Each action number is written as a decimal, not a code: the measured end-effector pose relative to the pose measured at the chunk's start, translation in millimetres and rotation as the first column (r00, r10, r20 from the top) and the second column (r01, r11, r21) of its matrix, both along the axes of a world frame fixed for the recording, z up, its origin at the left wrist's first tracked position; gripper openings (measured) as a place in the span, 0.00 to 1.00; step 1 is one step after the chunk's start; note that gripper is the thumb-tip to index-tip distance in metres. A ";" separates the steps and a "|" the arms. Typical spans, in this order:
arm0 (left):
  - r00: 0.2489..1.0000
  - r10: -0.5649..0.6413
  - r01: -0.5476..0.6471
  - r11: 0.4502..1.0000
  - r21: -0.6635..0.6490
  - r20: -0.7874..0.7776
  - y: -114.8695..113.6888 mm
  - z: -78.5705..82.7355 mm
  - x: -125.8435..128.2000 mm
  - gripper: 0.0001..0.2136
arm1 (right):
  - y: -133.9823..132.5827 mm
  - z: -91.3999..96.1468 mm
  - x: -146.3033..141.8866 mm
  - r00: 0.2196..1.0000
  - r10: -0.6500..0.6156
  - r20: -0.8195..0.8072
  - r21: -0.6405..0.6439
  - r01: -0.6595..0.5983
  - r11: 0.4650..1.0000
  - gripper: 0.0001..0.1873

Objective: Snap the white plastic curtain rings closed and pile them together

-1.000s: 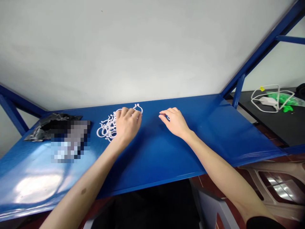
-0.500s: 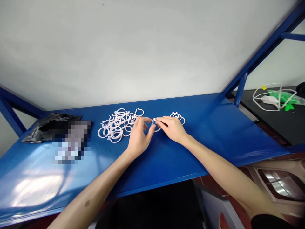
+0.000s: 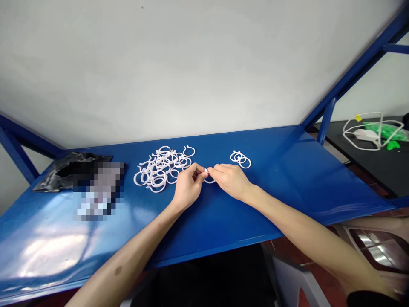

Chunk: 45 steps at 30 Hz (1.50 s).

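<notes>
My left hand (image 3: 187, 187) and my right hand (image 3: 229, 180) meet at the middle of the blue shelf (image 3: 287, 187). Both pinch the same white plastic ring (image 3: 209, 179), fingertips pressed together at its open ends. A heap of several white rings (image 3: 161, 168) lies just left of my left hand. A small group of joined white rings (image 3: 240, 159) lies behind my right hand, apart from it.
A crumpled black bag (image 3: 70, 167) and a blurred patch lie on the shelf's left part. Blue frame struts rise at both ends. To the right, a black table (image 3: 383, 170) holds a white cable with charger (image 3: 364, 133) and green items (image 3: 388, 136).
My left hand left the heap and my right hand left the small group; both came together at the shelf's middle and closed on one ring, drawing slightly nearer to me.
</notes>
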State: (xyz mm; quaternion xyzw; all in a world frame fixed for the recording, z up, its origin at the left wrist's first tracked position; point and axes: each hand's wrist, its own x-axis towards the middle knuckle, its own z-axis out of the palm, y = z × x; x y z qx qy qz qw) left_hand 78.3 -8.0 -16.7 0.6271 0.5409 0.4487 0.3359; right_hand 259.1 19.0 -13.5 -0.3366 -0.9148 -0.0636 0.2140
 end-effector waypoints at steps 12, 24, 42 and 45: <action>0.659 0.271 0.071 0.906 0.417 -0.702 28.4 6.9 -5.1 0.11 | 26.9 19.4 32.1 0.957 -0.290 0.016 -0.047 0.291 0.956 0.15; 0.397 0.252 0.064 0.952 0.300 -0.883 62.3 3.1 -13.4 0.11 | 55.6 17.4 71.5 0.821 -0.570 -0.008 -0.198 0.558 0.806 0.19; 0.755 0.204 0.343 0.687 0.640 -0.623 3.6 0.8 -8.6 0.03 | 2.5 4.6 -9.1 0.813 -0.263 -0.520 -0.492 -0.034 0.870 0.12; 0.910 0.171 0.116 0.771 0.627 -0.378 0.2 6.4 -8.2 0.05 | 2.2 8.8 -6.4 0.798 -0.232 -0.556 -0.437 -0.044 0.898 0.14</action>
